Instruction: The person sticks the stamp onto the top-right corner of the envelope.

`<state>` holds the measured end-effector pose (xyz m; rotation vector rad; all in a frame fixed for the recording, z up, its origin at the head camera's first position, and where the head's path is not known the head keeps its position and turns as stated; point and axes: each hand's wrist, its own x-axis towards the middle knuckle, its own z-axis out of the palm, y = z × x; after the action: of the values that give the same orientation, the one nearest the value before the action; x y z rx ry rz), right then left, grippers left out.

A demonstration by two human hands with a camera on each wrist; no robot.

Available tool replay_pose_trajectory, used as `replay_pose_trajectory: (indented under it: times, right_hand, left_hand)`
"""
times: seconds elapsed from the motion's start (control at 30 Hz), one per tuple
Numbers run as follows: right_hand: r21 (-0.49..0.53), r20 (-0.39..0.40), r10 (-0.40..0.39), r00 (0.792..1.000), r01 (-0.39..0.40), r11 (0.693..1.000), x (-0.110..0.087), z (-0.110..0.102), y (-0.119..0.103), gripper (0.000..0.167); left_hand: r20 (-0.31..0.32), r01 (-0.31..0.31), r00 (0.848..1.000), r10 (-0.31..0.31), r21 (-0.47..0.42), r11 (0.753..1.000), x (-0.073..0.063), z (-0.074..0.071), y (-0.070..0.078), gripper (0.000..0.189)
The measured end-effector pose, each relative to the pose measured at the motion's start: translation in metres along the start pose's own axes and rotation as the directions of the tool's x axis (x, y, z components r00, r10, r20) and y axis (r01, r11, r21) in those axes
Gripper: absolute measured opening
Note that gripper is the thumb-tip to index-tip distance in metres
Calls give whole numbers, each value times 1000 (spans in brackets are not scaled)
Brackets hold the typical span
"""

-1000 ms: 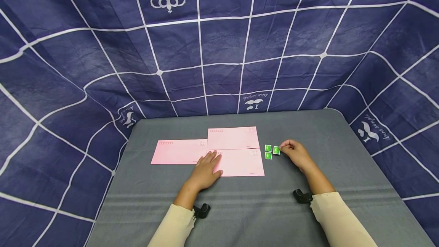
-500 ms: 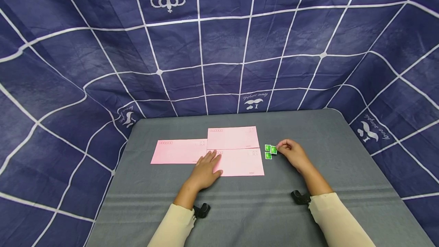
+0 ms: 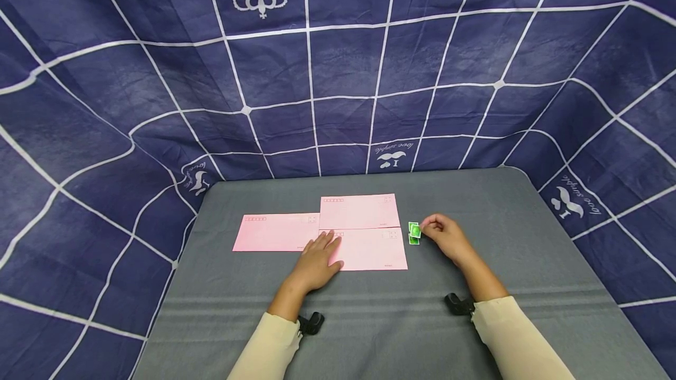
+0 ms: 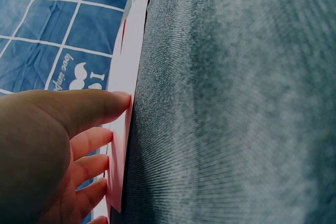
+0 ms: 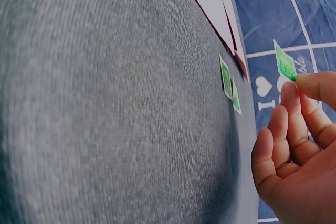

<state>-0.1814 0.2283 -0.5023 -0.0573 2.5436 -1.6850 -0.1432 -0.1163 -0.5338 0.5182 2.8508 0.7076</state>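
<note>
My right hand [image 3: 445,238] pinches a green stamp [image 5: 285,63] by its edge between thumb and finger, holding it up off the table. In the head view this stamp overlaps two other green stamps [image 5: 226,76], which lie on the cloth beside the envelopes. Fingers spread, my left hand [image 3: 315,263] rests on the left end of the near pink envelope [image 3: 369,254]. In the left wrist view its thumb and fingertips touch the paper. Behind that envelope lies a second pink envelope [image 3: 359,213], and a third pink envelope [image 3: 277,233] lies at the left.
A grey cloth [image 3: 380,315] covers the table. Blue fabric with white lines [image 3: 338,63] hangs at the back and along both sides. Each wrist wears a black camera, such as the left wrist's camera [image 3: 311,323].
My right hand has moved left with the pinched stamp, from right of the two lying stamps to over them in the head view. My left hand has stayed in place.
</note>
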Motion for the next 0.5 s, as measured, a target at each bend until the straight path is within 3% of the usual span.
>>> replay_pose_trajectory:
  times: [0.1, 0.33, 0.5]
  right_hand:
    - [1, 8, -2, 1000, 2, 1000, -1, 2, -4, 18]
    - [-47, -11, -12, 1000, 12, 999, 10, 8, 19, 16]
    - [-69, -6, -49, 999, 48, 996, 14, 12, 22, 16]
  left_hand:
    - [-2, -3, 1000, 3, 2, 1000, 0, 0, 0, 63]
    - [4, -4, 1000, 4, 0, 1000, -1, 0, 0, 63]
    - [4, -3, 1000, 3, 1, 1000, -1, 0, 0, 63]
